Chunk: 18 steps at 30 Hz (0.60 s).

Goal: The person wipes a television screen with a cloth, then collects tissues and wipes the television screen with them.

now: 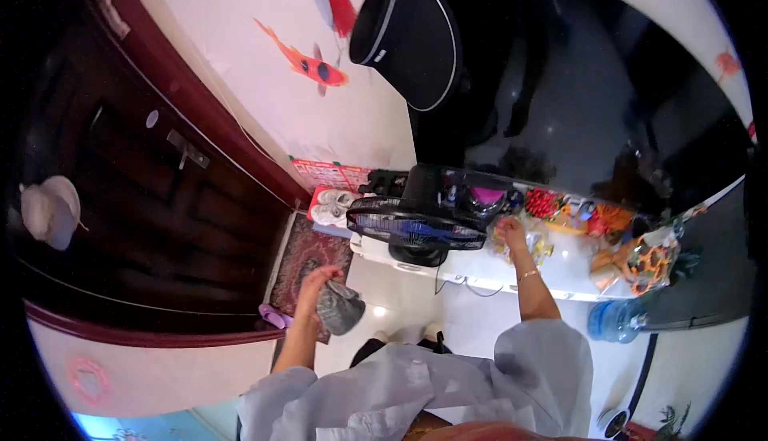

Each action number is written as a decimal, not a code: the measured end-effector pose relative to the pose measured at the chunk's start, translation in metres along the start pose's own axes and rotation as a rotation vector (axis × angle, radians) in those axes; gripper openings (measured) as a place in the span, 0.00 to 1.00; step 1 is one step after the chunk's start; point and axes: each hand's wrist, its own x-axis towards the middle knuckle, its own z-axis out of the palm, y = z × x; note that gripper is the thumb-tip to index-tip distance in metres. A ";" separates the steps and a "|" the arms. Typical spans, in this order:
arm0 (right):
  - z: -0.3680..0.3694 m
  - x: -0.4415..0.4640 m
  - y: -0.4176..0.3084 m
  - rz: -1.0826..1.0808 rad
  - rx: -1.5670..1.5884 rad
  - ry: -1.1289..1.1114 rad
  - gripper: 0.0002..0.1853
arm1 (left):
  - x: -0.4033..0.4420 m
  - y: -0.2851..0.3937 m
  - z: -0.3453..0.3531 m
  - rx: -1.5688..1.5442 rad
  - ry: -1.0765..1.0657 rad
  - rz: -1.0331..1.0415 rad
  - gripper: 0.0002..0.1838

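My left hand is closed on a bunched grey cloth, which hangs down over the floor. My right hand reaches over the white cabinet top, its fingers curled together; what they hold, if anything, is too small to tell. Around and beneath that hand lie shiny clear and yellow wrapped packets. Just left of it stands a black fan, and behind it a bunch of red berry-like decorations.
A large black TV screen rises behind the cabinet, with a black visor cap hanging at its left. White shoes sit by the dark door. A basket stands on the cabinet's right end, a blue water jug below.
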 end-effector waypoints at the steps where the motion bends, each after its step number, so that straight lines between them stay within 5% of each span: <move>1: -0.002 -0.018 -0.022 -0.051 -0.054 -0.046 0.07 | 0.008 0.012 -0.004 0.023 -0.060 0.051 0.12; 7: 0.066 -0.126 -0.220 -0.576 -0.237 -0.229 0.14 | 0.042 0.137 0.057 0.050 -0.262 0.346 0.19; 13: 0.189 -0.184 -0.357 -0.711 0.062 -0.235 0.25 | 0.148 0.240 0.137 0.311 -0.457 0.637 0.31; 18: 0.235 -0.179 -0.372 -0.718 0.197 -0.226 0.24 | 0.205 0.275 0.183 0.205 -0.575 0.392 0.27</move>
